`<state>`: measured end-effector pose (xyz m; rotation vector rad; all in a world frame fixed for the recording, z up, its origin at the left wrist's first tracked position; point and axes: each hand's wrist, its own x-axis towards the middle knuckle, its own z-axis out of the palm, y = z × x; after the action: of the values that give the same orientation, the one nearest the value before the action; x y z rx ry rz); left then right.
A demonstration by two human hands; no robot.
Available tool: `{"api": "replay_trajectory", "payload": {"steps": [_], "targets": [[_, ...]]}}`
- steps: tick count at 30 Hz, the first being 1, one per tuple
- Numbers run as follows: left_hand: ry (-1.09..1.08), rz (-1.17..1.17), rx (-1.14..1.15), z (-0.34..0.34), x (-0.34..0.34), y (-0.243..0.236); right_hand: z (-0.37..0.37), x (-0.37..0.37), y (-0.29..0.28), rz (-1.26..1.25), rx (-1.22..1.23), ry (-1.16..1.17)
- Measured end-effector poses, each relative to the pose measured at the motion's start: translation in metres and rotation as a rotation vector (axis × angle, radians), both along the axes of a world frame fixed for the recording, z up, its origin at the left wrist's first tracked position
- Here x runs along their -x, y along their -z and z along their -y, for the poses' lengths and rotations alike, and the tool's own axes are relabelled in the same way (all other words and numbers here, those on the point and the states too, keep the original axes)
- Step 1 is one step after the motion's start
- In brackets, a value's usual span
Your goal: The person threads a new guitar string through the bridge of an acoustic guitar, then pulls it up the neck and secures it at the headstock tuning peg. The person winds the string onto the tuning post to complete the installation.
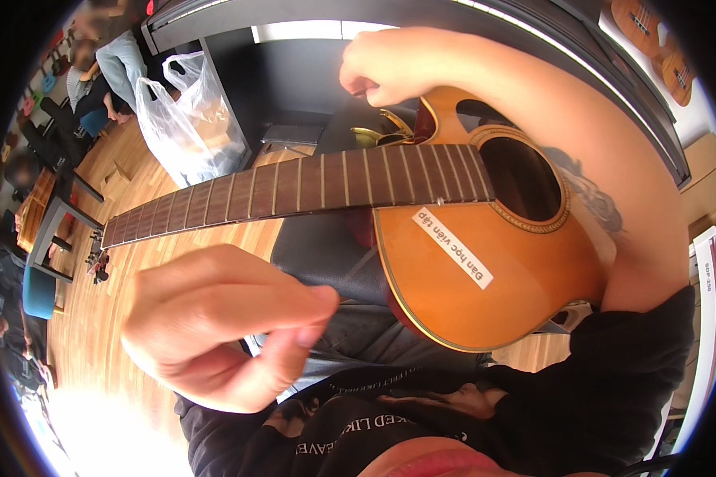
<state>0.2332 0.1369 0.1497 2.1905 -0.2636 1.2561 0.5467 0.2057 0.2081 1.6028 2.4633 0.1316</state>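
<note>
An orange-brown acoustic guitar [469, 294] rests across my lap, its dark fretboard [318, 187] stretching to the left. I cannot make out strings along the frets. In front of the neck, on my side, my left hand [223, 326] is raised with thumb and forefinger pinched together. Whatever lies in that pinch, if anything, is too small to see. My right arm passes over the guitar body, beside the round sound hole [523, 179]. Beyond the guitar's far edge my right hand [386, 67] is curled closed, with its fingertips partly hidden. A white label [453, 248] sticks to the guitar's top.
A black piano [286, 87] with brass pedals [366, 135] stands beyond the guitar. Left of it, a filled clear plastic bag [195, 127] sits on the wooden floor [87, 318]. A blue stool [40, 294] and people are further left. Ukuleles [676, 75] hang at the right.
</note>
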Motion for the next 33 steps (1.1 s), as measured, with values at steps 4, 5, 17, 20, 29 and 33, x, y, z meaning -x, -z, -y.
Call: {"api": "replay_trajectory", "payload": {"steps": [4, 5, 17, 20, 29, 33], "targets": [[-0.056, 0.043, -0.035, 0.002, 0.003, -0.019, 0.066, 0.007, -0.027, -0.265, -0.152, -0.28], [-0.089, 0.055, 0.007, 0.005, 0.001, -0.022, 0.077, 0.003, -0.033, -0.301, -0.164, -0.355], [0.058, -0.19, 0.128, 0.042, -0.113, -0.066, 0.265, -0.063, -0.065, -0.989, 0.047, -0.015], [0.057, -0.246, 0.018, 0.052, -0.149, -0.076, 0.283, -0.088, -0.053, -0.982, -0.031, -0.066], [-0.005, -0.64, 0.122, 0.104, -0.277, -0.105, 0.322, -0.152, -0.043, -0.788, -0.223, 0.313], [-0.049, -0.739, 0.166, 0.105, -0.34, -0.088, 0.33, -0.186, -0.036, -0.812, -0.276, 0.332]]}}
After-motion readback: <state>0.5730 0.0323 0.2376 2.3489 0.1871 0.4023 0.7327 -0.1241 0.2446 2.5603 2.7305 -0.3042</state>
